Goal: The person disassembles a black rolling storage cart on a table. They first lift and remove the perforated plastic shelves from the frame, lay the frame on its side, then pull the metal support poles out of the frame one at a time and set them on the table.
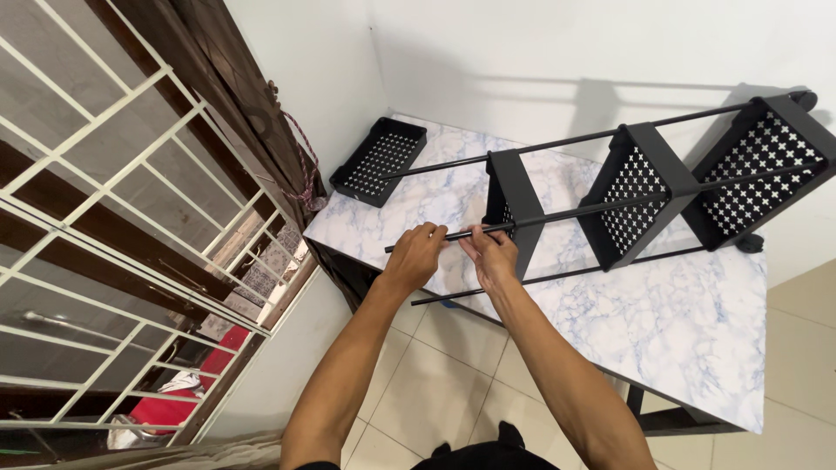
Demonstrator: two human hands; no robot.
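Observation:
A black metal shelf rack [640, 187] lies on its side on a marble-patterned table [688, 322], with three perforated trays strung on thin black rods. My left hand [416, 254] and my right hand [488, 254] both grip the free end of one black rod [540, 220] that sticks out past the nearest tray [512, 204]. A lower rod [557, 275] juts out under my right hand. A loose fourth black tray [380, 160] rests flat at the table's far left corner.
A white metal window grille [113, 218] and a dark wooden frame [231, 96] stand to the left. White walls close the corner behind the table. Below are beige floor tiles [435, 365]. Red cloth lies beyond the grille at lower left.

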